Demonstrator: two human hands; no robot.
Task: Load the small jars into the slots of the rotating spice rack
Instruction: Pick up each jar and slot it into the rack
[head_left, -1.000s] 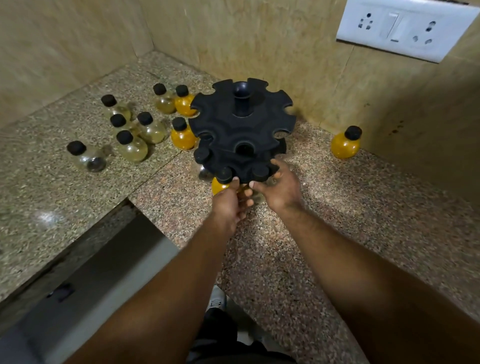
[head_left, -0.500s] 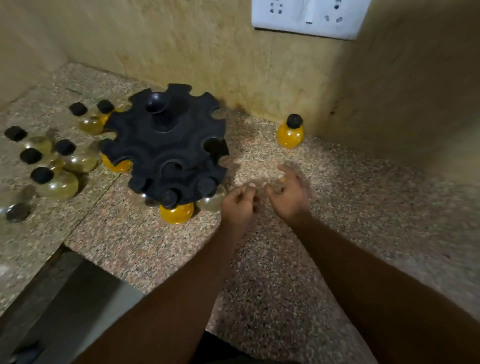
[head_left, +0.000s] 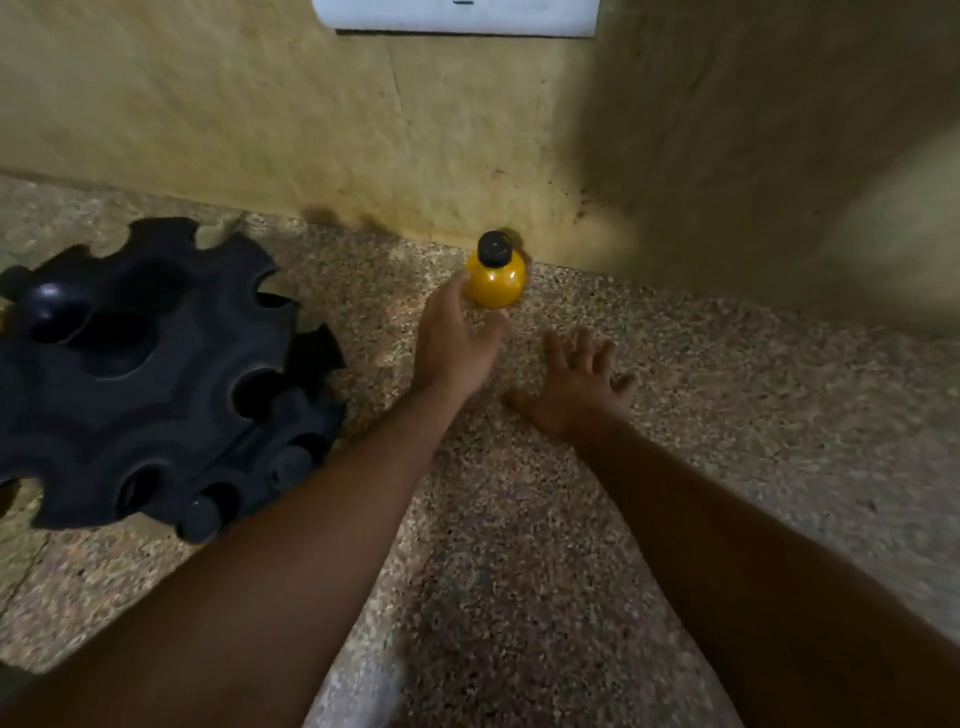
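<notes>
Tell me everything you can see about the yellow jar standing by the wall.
The yellow jar is small and round-bellied, glossy, with a short neck and a black screw cap. It stands upright on the speckled stone counter, close against the tan wall, right of the black spice rack and apart from it. The left hand curls around its left and front side, fingers touching; no full grip shows yet.

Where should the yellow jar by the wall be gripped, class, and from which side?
Grip the yellow jar around its round belly, coming from the front left as the left hand does. It stands upright close to the wall, so the back is blocked, and its black cap is small.
</notes>
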